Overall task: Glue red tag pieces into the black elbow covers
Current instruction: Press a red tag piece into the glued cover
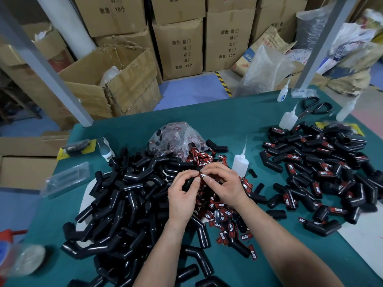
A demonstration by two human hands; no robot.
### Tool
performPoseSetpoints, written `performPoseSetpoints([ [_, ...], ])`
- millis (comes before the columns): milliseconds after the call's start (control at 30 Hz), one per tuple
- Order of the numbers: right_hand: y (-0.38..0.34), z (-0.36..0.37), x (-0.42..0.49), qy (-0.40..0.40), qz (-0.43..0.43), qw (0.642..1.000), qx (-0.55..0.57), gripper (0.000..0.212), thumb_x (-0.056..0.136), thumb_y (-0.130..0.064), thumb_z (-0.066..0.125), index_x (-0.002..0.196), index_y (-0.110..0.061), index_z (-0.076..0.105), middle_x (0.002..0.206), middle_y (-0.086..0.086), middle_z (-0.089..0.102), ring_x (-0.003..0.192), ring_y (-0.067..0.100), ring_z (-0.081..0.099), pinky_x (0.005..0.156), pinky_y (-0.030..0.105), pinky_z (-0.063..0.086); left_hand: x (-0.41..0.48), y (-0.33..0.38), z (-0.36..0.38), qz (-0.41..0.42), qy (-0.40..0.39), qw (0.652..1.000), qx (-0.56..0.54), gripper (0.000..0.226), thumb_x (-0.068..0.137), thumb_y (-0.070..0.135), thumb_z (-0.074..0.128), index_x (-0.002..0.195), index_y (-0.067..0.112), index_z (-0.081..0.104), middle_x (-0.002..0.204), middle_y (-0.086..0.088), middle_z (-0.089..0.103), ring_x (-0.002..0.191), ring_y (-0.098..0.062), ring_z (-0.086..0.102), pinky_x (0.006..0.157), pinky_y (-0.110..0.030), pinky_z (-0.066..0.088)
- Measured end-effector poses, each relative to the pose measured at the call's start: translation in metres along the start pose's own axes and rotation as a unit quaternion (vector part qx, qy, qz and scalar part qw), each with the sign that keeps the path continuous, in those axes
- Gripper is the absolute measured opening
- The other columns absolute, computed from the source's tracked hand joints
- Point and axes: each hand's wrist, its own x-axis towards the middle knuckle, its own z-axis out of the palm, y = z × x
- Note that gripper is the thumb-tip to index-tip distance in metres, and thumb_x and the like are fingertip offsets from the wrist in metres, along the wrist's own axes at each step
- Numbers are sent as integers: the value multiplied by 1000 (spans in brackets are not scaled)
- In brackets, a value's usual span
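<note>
My left hand (183,194) grips a black elbow cover (187,183) above the middle of the table. A red tag piece (202,175) lies on that cover, and the fingertips of my right hand (224,184) pinch it together with my left thumb and forefinger. Loose red tags (226,214) lie spread under and in front of my hands. A big heap of plain black covers (124,206) fills the left side. Covers with red tags on them (323,172) are piled at the right. A glue bottle (240,161) stands just beyond my right hand.
A clear bag of tags (178,139) sits behind the heaps. More glue bottles (288,119) and black scissors (315,107) lie at the back right of the green table (228,114). Cardboard boxes (178,50) and plastic bags stand on the floor beyond.
</note>
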Motion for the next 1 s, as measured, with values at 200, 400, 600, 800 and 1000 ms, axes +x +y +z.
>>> performPoseSetpoints([
  [200,2,2,-1,-4,45,999,-11,18,95,-17,63,107,-10,74,112,0,68,110,20,65,98,34,51,2,-2,-1,-87,-23,995,34,23,98,22,71,103,44,75,103,16,76,90,-7,71,89,-31,57],
  [400,2,2,-1,-7,55,998,0,18,94,-14,66,110,-12,74,111,0,67,110,21,64,95,30,52,1,1,0,-74,5,997,32,27,96,13,74,100,40,76,106,17,76,106,-5,71,95,-21,54],
  [600,1,3,-1,17,20,999,-27,13,90,-10,69,101,-5,73,108,6,63,105,20,64,91,31,51,1,3,1,-47,11,999,24,29,92,20,73,97,48,76,106,16,76,107,-5,71,93,-16,51],
  [800,2,3,0,24,17,999,-39,11,86,-5,72,96,-3,74,106,5,64,102,18,64,90,31,52,1,3,1,-47,11,999,20,29,90,23,70,99,50,76,108,19,75,109,-4,70,94,-14,51],
  [1000,1,3,-3,28,67,997,38,21,91,-16,63,111,-14,70,112,-3,63,108,27,63,83,41,59,1,3,1,-61,11,998,13,24,92,22,69,102,43,77,109,15,76,110,-8,70,96,-20,53],
])
